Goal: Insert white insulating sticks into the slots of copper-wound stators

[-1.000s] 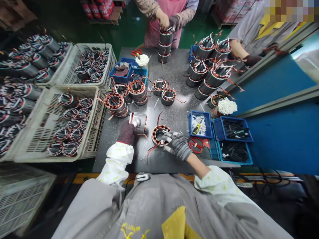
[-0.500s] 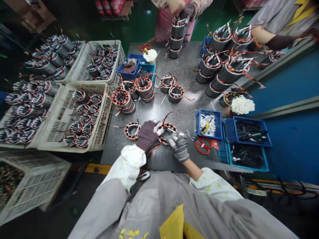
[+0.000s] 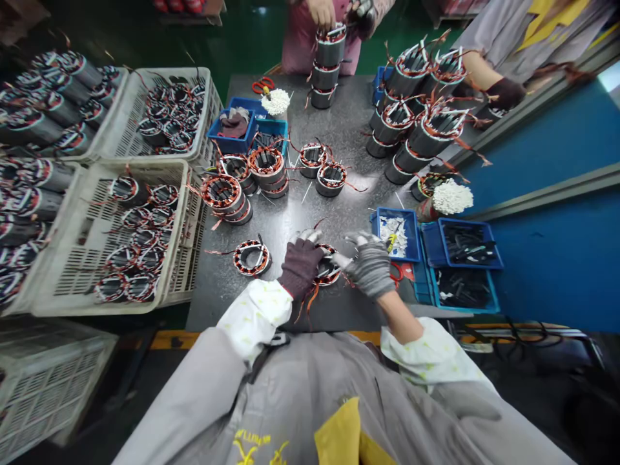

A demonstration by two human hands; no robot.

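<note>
A ring-shaped wound core (image 3: 329,274) with copper wire and white ties lies on the dark table in front of me. My left hand (image 3: 301,261), in a dark purple glove with pale fingertips, is wrapped on its left side and hides part of it. Just right of the ring is my right hand (image 3: 371,263), in a striped grey glove, its fingers spread and the thumb close to the ring's edge. A second ring (image 3: 252,258) rests to the left, untouched. Red-handled scissors (image 3: 397,274) are mostly hidden behind my right hand.
More cores (image 3: 266,169) stand beyond my hands, with tall stacks (image 3: 431,139) at the back right. Blue bins (image 3: 419,242) hold white and black pieces. Pale crates (image 3: 169,284) full of cores line the left. Across the table, a person's hand (image 3: 322,13) touches a stack.
My right hand has moved right, away from the ring, and its fingers have opened over the scissors. My left hand has shifted onto the ring's left side. The view has turned slightly.
</note>
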